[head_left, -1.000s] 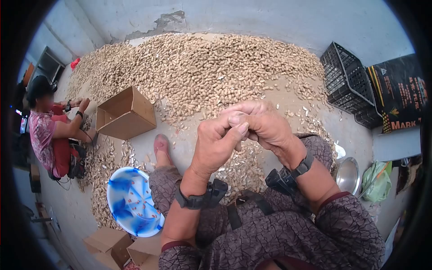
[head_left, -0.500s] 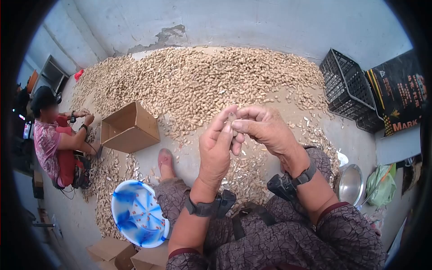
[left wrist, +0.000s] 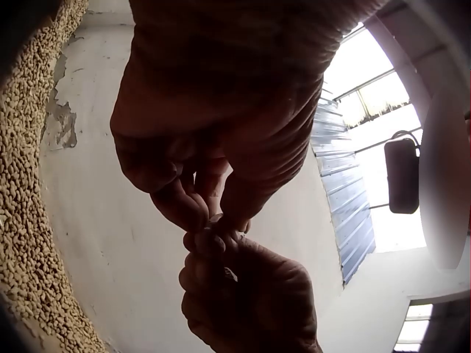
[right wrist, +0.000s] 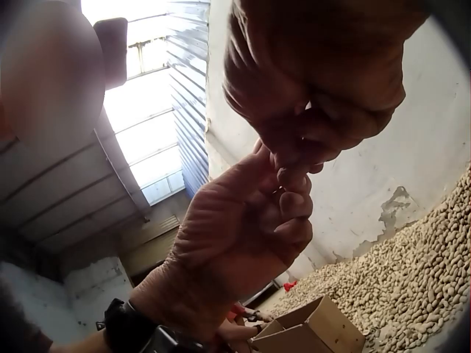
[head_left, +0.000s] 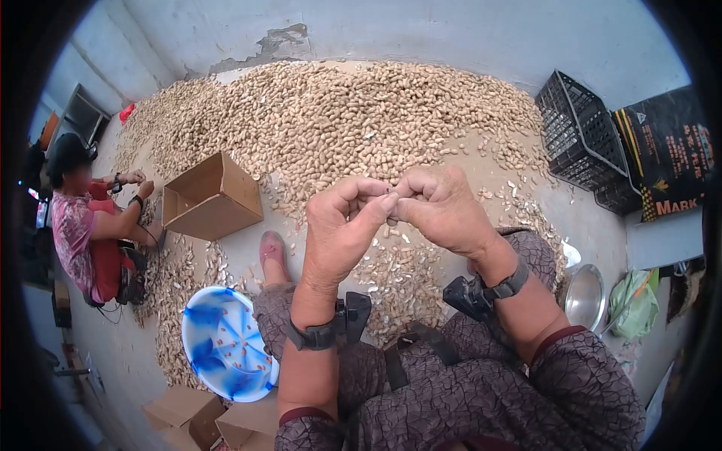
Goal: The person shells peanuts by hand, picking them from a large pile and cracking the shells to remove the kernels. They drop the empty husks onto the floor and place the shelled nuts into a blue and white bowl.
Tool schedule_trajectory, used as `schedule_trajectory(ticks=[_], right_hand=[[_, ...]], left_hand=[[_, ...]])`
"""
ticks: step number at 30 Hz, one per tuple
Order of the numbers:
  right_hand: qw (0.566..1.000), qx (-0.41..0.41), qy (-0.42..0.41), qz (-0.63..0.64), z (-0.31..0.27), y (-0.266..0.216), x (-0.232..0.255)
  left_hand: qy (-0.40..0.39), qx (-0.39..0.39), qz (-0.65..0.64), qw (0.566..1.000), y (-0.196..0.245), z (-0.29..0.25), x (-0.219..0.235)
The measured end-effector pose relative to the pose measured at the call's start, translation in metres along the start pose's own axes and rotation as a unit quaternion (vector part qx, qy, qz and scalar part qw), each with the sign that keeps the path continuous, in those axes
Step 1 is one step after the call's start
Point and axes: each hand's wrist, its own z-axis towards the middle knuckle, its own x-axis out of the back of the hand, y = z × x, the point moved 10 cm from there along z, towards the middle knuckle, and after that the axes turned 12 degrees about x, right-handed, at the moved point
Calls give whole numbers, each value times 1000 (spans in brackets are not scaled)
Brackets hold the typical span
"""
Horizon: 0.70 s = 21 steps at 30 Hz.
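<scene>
In front of the lap, my left hand (head_left: 338, 225) and right hand (head_left: 450, 212) meet at the fingertips. Thumb and fingers of each pinch a peanut between them, almost wholly hidden in the head view. The left wrist view has the left hand (left wrist: 221, 103) above, its tips against those of the right hand. Fingers of both also press together in the right wrist view, under the dark right hand (right wrist: 316, 73). Beyond them spreads a large heap of unshelled peanuts (head_left: 323, 120). Broken shells (head_left: 398, 286) lie on the floor between the legs.
A blue-and-white basin (head_left: 226, 301) with a few kernels stands by the left knee. Further out are an open cardboard box (head_left: 214, 207) and a person (head_left: 83, 225) sitting. Black crates (head_left: 579, 135), a printed sack (head_left: 665, 154) and a metal bowl (head_left: 584, 297) stand at right.
Half a second ago the left palm was turned up with a peanut showing at its fingertips. Since then the left hand has turned over, and the fingers now cover the peanut.
</scene>
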Motion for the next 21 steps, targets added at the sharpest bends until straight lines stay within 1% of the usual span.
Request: schedule_trajectory(ticks=[1, 2, 3, 4, 5, 6, 7, 9, 10, 12, 16, 18, 19, 21], right_hand=[[1000, -2, -2, 1, -1, -2, -1], [1000, -3, -8, -7, -1, -4, -3], [1000, -6, -14, -15, -2, -5, -4], [1000, -8, -15, -14, -4, -5, -4], [999, 9, -28, -11, -4, -9, -7], [999, 27, -41, -9, -3, -13, -10], [999, 27, -42, -8, -4, -13, -10], [999, 2, -28, 41, -6, -9, -8], [999, 2, -28, 41, -7, -8, -7], [997, -10, -49, 53, -9, -4, -8], [995, -32, -32, 93, -13, -5, -6], [990, -49, -19, 133, -15, -2, -5], [990, -48, -20, 133, -14, -2, -5], [987, -54, -32, 146, -13, -3, -6]], left_hand=[[-26, 7, 14, 1000, -1, 1, -3], [-34, 30, 15, 999, -8, 3, -1], [-33, 34, 15, 999, -9, 4, 2], [-63, 44, -25, 997, -9, 4, 0], [-91, 53, -64, 992, -8, 3, -2], [-96, 44, -49, 993, -6, 3, -2], [-95, 45, -49, 993, -7, 2, -2], [-91, -16, -27, 995, 2, 0, -5], [-90, -16, -27, 995, 0, -1, -6], [-79, -45, -57, 994, 2, -2, -4], [-73, -59, -59, 994, 3, -6, -8], [-77, -51, -167, 982, -1, -6, -8], [-77, -52, -167, 982, -2, -6, -8], [-80, -40, -226, 970, -7, -4, -7]])
